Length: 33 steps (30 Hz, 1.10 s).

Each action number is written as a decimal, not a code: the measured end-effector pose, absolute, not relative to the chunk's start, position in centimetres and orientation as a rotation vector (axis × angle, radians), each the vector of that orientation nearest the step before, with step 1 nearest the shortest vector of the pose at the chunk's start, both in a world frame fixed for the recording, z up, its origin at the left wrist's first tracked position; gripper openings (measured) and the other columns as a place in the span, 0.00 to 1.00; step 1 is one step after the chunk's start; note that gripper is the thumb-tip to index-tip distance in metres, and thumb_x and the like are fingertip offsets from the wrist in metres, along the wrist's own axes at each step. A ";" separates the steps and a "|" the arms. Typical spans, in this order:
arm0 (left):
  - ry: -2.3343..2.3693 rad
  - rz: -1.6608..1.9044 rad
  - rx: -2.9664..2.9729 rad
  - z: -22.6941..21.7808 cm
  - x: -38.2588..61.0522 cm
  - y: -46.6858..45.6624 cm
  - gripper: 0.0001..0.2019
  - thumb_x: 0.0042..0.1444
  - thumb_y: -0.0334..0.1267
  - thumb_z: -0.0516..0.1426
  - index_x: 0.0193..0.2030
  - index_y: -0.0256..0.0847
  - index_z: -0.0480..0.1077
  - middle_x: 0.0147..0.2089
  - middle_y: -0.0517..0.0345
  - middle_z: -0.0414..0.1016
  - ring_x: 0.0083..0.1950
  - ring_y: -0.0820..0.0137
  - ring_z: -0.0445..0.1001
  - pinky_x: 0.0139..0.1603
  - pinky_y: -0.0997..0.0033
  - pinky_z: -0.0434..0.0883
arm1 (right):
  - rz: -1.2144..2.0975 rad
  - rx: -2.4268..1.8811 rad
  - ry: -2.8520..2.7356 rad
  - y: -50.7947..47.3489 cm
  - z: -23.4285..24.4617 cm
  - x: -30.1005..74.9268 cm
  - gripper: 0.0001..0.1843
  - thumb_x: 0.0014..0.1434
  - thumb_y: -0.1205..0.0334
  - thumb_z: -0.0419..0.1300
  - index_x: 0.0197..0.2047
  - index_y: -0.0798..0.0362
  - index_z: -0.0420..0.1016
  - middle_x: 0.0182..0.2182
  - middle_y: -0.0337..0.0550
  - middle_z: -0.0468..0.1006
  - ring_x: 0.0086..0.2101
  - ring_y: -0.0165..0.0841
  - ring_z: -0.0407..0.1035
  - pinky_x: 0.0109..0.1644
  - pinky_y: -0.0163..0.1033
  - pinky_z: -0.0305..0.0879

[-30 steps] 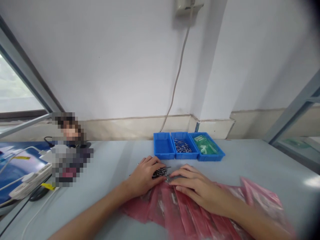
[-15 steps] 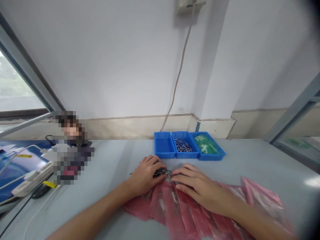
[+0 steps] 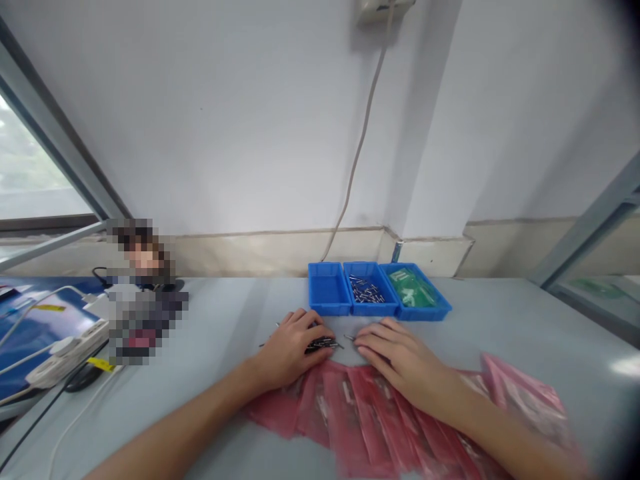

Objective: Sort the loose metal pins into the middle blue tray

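Note:
My left hand (image 3: 290, 348) rests on the grey table with its fingers curled over a small heap of dark metal pins (image 3: 323, 344). My right hand (image 3: 397, 357) lies flat beside it, fingers stretched toward a single loose pin (image 3: 349, 338). Both forearms lie over a spread of pink plastic bags (image 3: 360, 417) near me. Just beyond the hands stand three blue trays: an empty one (image 3: 327, 297), one with metal pins (image 3: 370, 293), and one with green bags (image 3: 417, 293).
A white power strip (image 3: 60, 353) with cables and a blue sheet (image 3: 30, 327) lie at the left. A blurred-out object (image 3: 143, 293) stands left of the trays. A cable (image 3: 357, 153) hangs down the wall. More pink bags (image 3: 520, 393) lie to the right.
My right hand has shifted slightly right and away from the pin heap, leaving a small gap between the two hands. The left hand stays on the pins.

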<state>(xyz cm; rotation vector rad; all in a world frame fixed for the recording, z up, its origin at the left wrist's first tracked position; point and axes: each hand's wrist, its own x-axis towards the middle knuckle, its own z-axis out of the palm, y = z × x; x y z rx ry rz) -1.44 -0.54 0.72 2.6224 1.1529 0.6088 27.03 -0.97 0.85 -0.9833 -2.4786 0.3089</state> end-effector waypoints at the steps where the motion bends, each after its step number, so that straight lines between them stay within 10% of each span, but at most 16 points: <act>1: 1.149 0.606 2.621 0.7 -1.4 -0.5 0.10 0.74 0.43 0.61 0.58 0.48 0.79 0.55 0.53 0.75 0.55 0.58 0.72 0.61 0.55 0.69 | 0.299 -0.983 -2.474 -0.8 0.7 27.1 0.15 0.79 0.63 0.54 0.53 0.47 0.83 0.50 0.46 0.85 0.50 0.44 0.74 0.61 0.56 0.68; 33: 1.136 0.618 2.636 0.6 -1.6 -0.5 0.11 0.75 0.45 0.60 0.58 0.48 0.79 0.54 0.51 0.76 0.54 0.57 0.72 0.60 0.54 0.70 | 0.319 -1.202 -2.359 -0.5 -0.6 27.4 0.05 0.76 0.66 0.56 0.48 0.47 0.71 0.45 0.45 0.77 0.47 0.45 0.71 0.54 0.52 0.66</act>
